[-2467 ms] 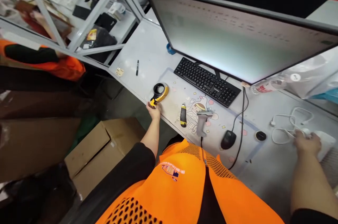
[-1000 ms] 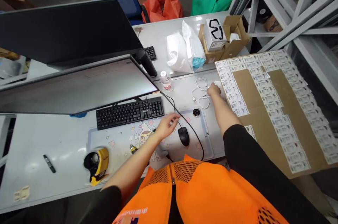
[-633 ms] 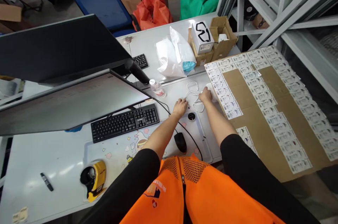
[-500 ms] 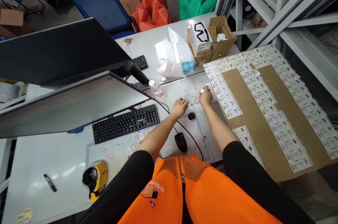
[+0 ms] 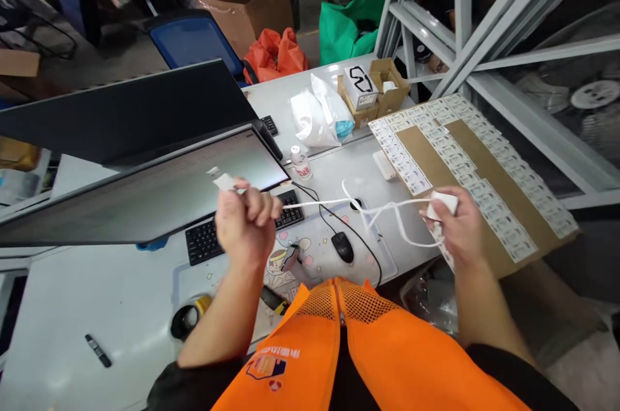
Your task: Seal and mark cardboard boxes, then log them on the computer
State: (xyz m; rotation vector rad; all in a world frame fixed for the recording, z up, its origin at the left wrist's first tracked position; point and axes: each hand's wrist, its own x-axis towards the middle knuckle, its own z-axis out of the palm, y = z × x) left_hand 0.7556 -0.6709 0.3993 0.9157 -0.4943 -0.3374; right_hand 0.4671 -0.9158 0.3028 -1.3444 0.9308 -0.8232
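I've got my left hand (image 5: pixel 246 223) up over the worktop (image 5: pixel 72 295), fingers (image 5: pixel 256 203) round a white plug (image 5: pixel 225 182), right hand (image 5: pixel 462 227) pinching a white block (image 5: pixel 443 205), white cable (image 5: pixel 329 202) slung between, 1 open carton (image 5: pixel 393 101), something white (image 5: pixel 389 85) inside

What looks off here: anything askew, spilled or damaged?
No spill or damage that I can see. Only the white cable looks untidy: nearly straight beside the left hand, but looped toward the right hand, so it may be tangled.
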